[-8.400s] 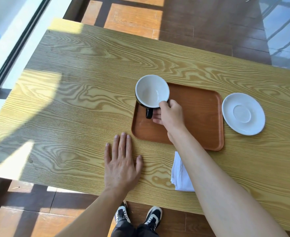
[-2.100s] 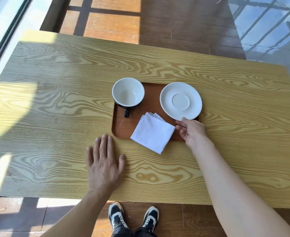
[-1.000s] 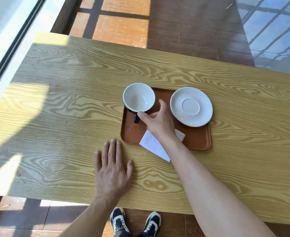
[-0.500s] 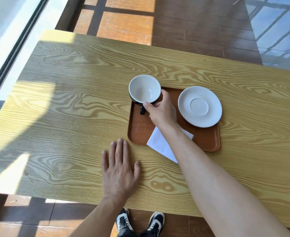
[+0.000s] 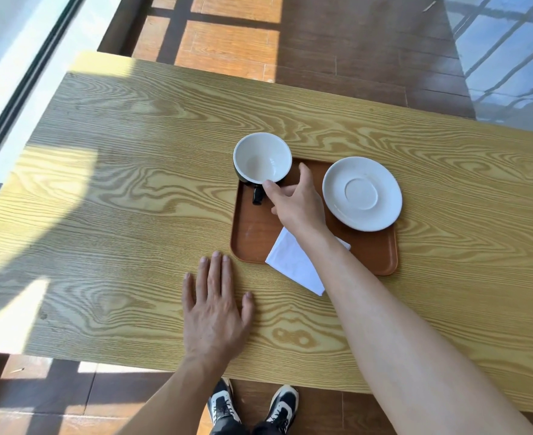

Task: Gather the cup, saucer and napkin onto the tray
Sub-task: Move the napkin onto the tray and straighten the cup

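A brown tray (image 5: 252, 233) lies on the wooden table. The cup (image 5: 262, 158), black outside and white inside, sits at the tray's far left corner, its handle pointing toward me. My right hand (image 5: 296, 202) grips the cup's near rim, thumb on one side and fingers on the other. The white saucer (image 5: 361, 193) rests on the tray's right part, overhanging its far right edge. A folded white napkin (image 5: 293, 265) lies across the tray's near edge, partly hidden by my right forearm. My left hand (image 5: 214, 309) lies flat on the table, fingers spread, just in front of the tray's left corner.
The wooden table (image 5: 117, 183) runs wide to the left and right of the tray. Its near edge is above my shoes (image 5: 252, 406). A window frame (image 5: 23, 80) borders the left side; brown floor lies beyond the far edge.
My right hand left the saucer, crossed over the napkin to the cup and took hold of its rim. The left hand stayed flat on the table.
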